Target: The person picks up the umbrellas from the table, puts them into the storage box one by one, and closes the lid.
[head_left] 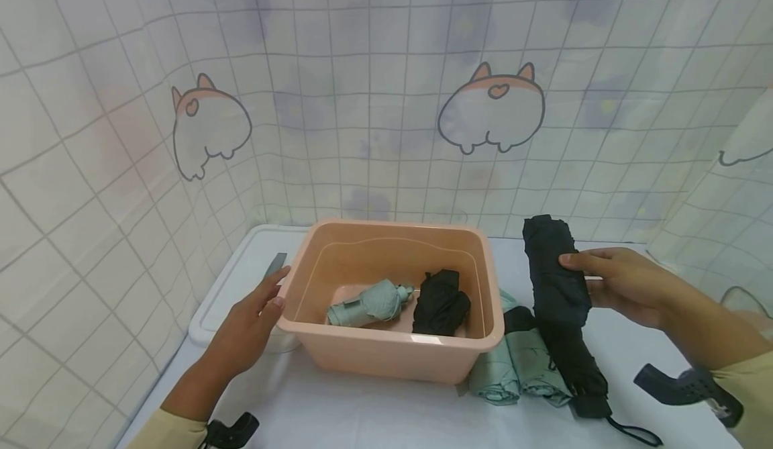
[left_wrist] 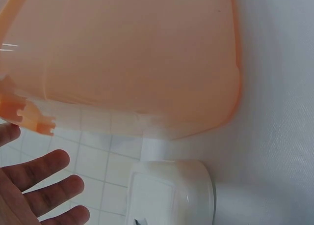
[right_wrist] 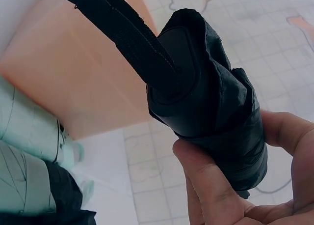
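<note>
My right hand (head_left: pixel 628 281) grips a long black folded umbrella (head_left: pixel 558 288), thumb on one side and fingers on the other. Its handle end, with a wrist strap (right_wrist: pixel 132 43), points toward the camera in the right wrist view. In the head view it slants across the pale green rolled umbrellas (head_left: pixel 495 372) beside the bin. My left hand (head_left: pixel 244 328) rests its fingertips at the left rim of a peach plastic bin (head_left: pixel 386 362), fingers loosely extended. Inside the bin lie a pale green folded umbrella (head_left: pixel 368 305) and a black folded umbrella (head_left: pixel 441 305).
A white lidded container (head_left: pixel 223 294) stands left of the bin, partly behind my left hand, with a grey strip (head_left: pixel 276 263) on its lid. White cloth covers the table (head_left: pixel 362 415). A checked curtain (head_left: pixel 362 100) with cartoon animals hangs behind and along the sides.
</note>
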Demonstrator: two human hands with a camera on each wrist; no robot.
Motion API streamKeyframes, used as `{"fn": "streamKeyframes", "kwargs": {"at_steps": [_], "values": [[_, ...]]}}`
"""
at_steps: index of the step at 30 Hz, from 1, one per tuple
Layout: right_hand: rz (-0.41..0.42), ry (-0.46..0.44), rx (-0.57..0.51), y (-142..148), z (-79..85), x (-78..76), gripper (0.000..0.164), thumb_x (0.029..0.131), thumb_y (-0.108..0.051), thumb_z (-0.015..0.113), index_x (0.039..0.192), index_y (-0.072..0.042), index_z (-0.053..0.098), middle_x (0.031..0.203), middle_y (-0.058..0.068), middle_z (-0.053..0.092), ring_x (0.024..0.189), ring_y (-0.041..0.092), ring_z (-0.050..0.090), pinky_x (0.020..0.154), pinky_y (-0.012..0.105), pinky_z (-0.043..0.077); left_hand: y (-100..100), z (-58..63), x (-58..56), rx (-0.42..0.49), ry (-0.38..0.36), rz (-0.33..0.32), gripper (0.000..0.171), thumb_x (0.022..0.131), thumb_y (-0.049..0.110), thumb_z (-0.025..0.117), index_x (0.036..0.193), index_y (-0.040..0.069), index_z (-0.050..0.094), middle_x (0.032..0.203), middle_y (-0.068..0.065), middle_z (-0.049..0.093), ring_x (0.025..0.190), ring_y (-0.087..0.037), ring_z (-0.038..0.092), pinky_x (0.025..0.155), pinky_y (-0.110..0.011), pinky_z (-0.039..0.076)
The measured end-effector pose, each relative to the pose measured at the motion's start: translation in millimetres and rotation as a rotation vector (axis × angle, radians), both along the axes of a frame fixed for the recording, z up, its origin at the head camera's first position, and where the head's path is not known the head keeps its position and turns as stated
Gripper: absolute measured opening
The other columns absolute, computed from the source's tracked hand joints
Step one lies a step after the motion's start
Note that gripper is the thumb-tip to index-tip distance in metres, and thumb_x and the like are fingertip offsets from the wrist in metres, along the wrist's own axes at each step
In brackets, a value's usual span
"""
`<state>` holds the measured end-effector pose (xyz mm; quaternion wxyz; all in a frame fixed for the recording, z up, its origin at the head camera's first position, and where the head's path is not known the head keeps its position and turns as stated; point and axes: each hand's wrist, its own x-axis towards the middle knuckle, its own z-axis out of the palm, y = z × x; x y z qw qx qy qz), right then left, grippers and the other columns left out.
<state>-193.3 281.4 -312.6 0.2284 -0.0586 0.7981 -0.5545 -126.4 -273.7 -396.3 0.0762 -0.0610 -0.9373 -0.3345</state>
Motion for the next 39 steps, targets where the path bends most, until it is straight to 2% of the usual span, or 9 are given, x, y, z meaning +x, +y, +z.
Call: {"fn": "streamKeyframes", "kwargs": {"at_steps": [5, 11, 23, 30, 39], "values": [[-0.011, 0.010, -0.002, -6.1, 0.3, -0.1, 0.076, 0.108, -0.037, 0.052, 0.153, 0.016, 0.021, 0.156, 0.031, 0.031, 0.136, 0.045, 0.047, 0.109, 0.060, 0.036, -0.2, -0.3, -0.6, 0.008, -0.005, -0.002, 0.056, 0.110, 0.050, 0.035, 0.163, 0.031, 0.028, 0.151, -0.021, 0.050, 0.130, -0.048, 0.053, 0.094, -0.070, 0.047], [-0.015, 0.021, -0.005, -15.8, 1.7, 0.0, 0.076, 0.107, -0.037, 0.055, 0.152, 0.015, 0.024, 0.154, 0.031, 0.034, 0.137, 0.050, 0.044, 0.111, 0.064, 0.032, 0.0, -0.3, -0.4, 0.019, -0.004, -0.002, 0.056, 0.110, 0.049, 0.036, 0.163, 0.033, 0.027, 0.151, -0.021, 0.049, 0.130, -0.048, 0.053, 0.093, -0.070, 0.047], [0.000, 0.013, -0.014, -28.9, 3.9, -1.6, 0.082, 0.105, -0.038, 0.058, 0.153, 0.016, 0.020, 0.158, 0.033, 0.026, 0.141, 0.055, 0.035, 0.111, 0.066, 0.028, 0.9, -1.0, -0.3, 0.023, 0.000, -0.001, 0.056, 0.110, 0.049, 0.035, 0.163, 0.030, 0.028, 0.151, -0.021, 0.050, 0.129, -0.048, 0.054, 0.093, -0.070, 0.047], [-0.008, 0.014, -0.008, -35.4, 3.9, -3.1, 0.083, 0.104, -0.042, 0.059, 0.153, 0.014, 0.022, 0.157, 0.033, 0.030, 0.139, 0.054, 0.039, 0.109, 0.068, 0.030, 1.1, -1.3, 0.3, 0.029, 0.012, -0.004, 0.055, 0.111, 0.047, 0.036, 0.163, 0.030, 0.029, 0.150, -0.022, 0.051, 0.128, -0.048, 0.056, 0.092, -0.070, 0.048], [-0.009, 0.000, -0.016, -45.2, 6.5, -2.9, 0.090, 0.102, -0.043, 0.062, 0.155, 0.015, 0.017, 0.160, 0.032, 0.025, 0.141, 0.054, 0.036, 0.111, 0.064, 0.031, 2.0, -1.0, 0.0, 0.035, -0.001, -0.001, 0.055, 0.111, 0.047, 0.034, 0.163, 0.032, 0.027, 0.151, -0.021, 0.050, 0.129, -0.048, 0.055, 0.093, -0.070, 0.047]]}}
